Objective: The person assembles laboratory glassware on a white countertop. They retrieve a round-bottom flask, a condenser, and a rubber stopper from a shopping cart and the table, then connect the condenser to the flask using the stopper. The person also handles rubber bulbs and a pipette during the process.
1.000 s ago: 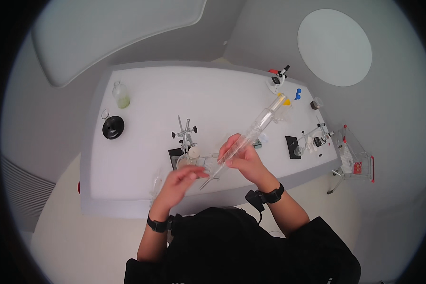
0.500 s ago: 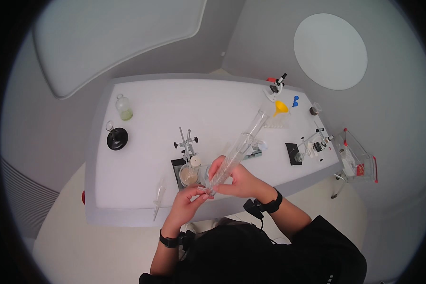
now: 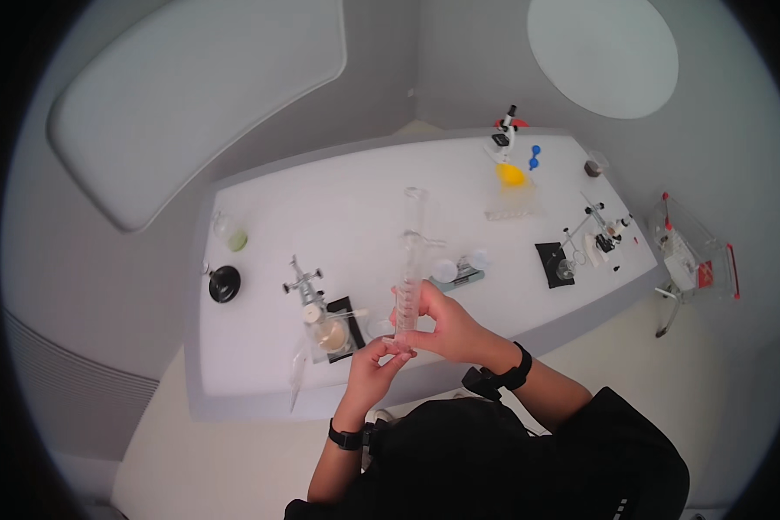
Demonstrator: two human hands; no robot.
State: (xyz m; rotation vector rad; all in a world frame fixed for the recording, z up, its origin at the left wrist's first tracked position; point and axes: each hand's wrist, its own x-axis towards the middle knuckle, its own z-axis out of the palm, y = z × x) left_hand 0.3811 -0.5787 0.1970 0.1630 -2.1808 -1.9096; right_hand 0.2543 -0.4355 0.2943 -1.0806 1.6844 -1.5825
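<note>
A long clear glass condenser (image 3: 407, 299) with a coil inside is in both my hands, nearly upright and leaning slightly away over the table's near edge. My right hand (image 3: 446, 325) wraps round its lower body from the right. The fingers of my left hand (image 3: 377, 368) pinch its bottom end; they hide the tip. A short side arm sticks out near the condenser's upper part. Left of my hands, a metal clamp stand (image 3: 306, 286) on a black base stands beside a glass vessel (image 3: 330, 335) with pale tan contents.
A glass dropper-like tube (image 3: 298, 377) lies near the front edge. At left are a bottle with green liquid (image 3: 236, 238) and a black round-bodied flask (image 3: 225, 284). Farther right are a yellow funnel (image 3: 511, 175), a microscope (image 3: 504, 139), another stand (image 3: 556, 264) and a wire cart (image 3: 698, 260).
The condenser has swung from a rightward slant to nearly upright. Both hands have shifted slightly, keeping their hold on it. The whole view has turned and moved.
</note>
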